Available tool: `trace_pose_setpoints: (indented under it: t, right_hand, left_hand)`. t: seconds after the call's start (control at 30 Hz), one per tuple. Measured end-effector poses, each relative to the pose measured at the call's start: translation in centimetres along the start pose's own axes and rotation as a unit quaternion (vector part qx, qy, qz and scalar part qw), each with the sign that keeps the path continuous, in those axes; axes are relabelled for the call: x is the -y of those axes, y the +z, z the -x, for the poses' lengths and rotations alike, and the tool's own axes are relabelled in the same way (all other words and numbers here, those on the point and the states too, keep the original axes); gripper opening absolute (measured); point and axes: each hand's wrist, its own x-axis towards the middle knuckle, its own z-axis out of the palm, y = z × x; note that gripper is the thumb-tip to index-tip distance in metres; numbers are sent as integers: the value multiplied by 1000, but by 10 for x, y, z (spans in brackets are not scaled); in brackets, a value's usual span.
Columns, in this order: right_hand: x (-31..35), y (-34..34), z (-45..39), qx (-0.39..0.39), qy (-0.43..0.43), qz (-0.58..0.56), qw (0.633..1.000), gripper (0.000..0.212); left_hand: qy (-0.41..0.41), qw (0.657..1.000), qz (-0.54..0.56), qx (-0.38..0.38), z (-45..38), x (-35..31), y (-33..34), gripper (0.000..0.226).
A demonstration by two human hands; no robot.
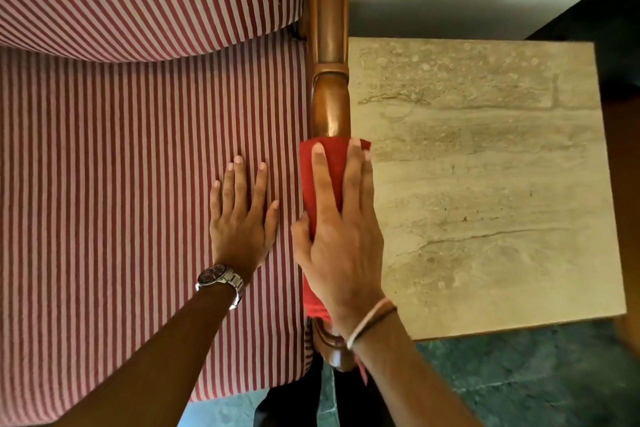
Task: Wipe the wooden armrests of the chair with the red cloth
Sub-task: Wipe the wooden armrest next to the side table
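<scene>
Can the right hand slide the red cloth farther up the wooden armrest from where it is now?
Probably yes: the right hand presses the red cloth on the wooden armrest, and the wood ahead looks bare.

Armrest middle hidden under red cloth; striped cushions cut off at left edge.
</scene>
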Motion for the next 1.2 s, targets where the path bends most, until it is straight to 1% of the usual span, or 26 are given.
trace_pose_setpoints:
  t: [0.07,0.13,0.2,0.27,0.37,0.47,0.63,0.7,0.77,0.9,0.97,1.1,1.2]
  right_hand:
    - [5,-1,-40,-11,-16,-2,1000,85]
    - [9,-4,-78,-15,-16,-3,1000,84]
    - [10,-5,-88,-21,-6,-2,1000,82]
    - [9,-4,-66,-20,0,-4,1000,80]
    - [4,0,-4,-7,-10,6,1000,75]
    - [-2,2,9,2,-13,8,1000,81]
    - [6,-5,-79,-15,-22,-18,999,88]
    - [8,-6,-95,-25,-19,-22,999,87]
    - [6,-4,-76,-17,-14,-23,999,85]
    - [-3,0,-3,8,-25,-5,1000,82]
    - [-5,-1,2,12,-28,-3,1000,83]
    - [-1,-2,-60,4,-31,-31,999,89]
    - [1,-6,-105,-20,-29,-36,999,86]
  left_hand:
    - [4,1000,-6,-5,0,1,1,64]
    - [0,1000,-10,-3,0,1,1,64]
    - [-2,1000,-8,-5,2,1,1,63]
    - [2,1000,-14,-4,1,1,0,64]
    - [4,1000,-13,-11,1,2,0,64]
    - [0,1000,-12,-16,1,1,4,64]
    - [1,1000,-19,-12,1,3,8,65]
    - [-3,1000,-22,-15,0,2,7,64]
    - [-2,1000,-26,-13,1,2,5,64]
    - [0,1000,-25,-9,0,-1,0,63]
    - [-1,1000,-22,-1,0,-2,0,63]
    - [0,999,-34,5,1,0,1,65]
    - [-1,999,-37,3,1,-2,1,62]
